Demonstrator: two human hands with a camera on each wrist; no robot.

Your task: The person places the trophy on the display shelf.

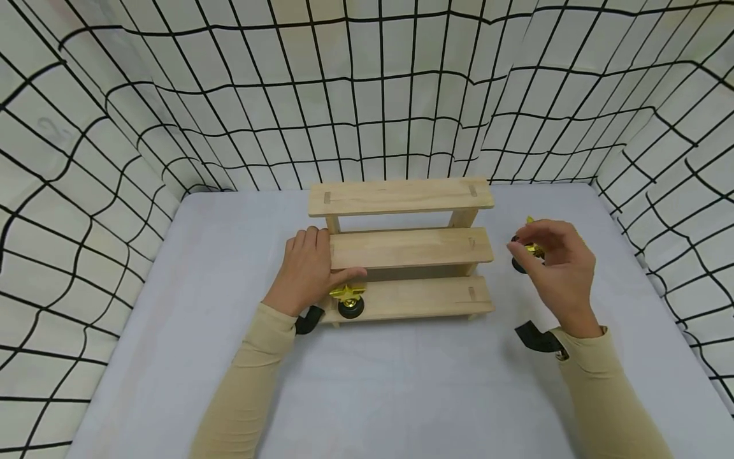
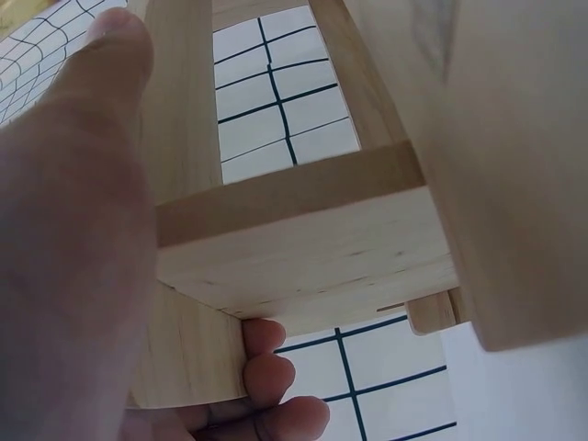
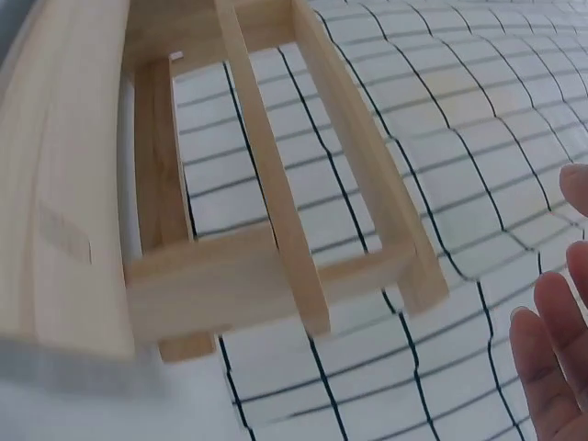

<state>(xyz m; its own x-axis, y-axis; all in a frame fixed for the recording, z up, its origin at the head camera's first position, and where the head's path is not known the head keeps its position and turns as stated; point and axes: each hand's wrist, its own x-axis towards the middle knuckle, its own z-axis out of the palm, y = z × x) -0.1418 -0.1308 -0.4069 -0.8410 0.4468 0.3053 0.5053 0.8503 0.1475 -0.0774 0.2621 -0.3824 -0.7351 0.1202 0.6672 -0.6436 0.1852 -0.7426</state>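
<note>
A three-step wooden shelf (image 1: 410, 248) stands in the middle of the table. My left hand (image 1: 306, 268) grips the left end of its middle board, the thumb over the front edge. In the left wrist view, the fingertips (image 2: 269, 378) of that hand curl round the wood. Below the thumb, a small gold star trophy (image 1: 347, 297) with a round black base is on the bottom board. At the right, my right hand (image 1: 559, 268) has thumb and fingers apart, beside a second gold trophy (image 1: 536, 251) partly hidden behind it.
A white cloth covers the table (image 1: 401, 376). Black wire grid (image 1: 381, 83) rises behind it and along both sides, against white sheeting. Dark straps sit at both wrists of the tan sleeves (image 1: 246, 382).
</note>
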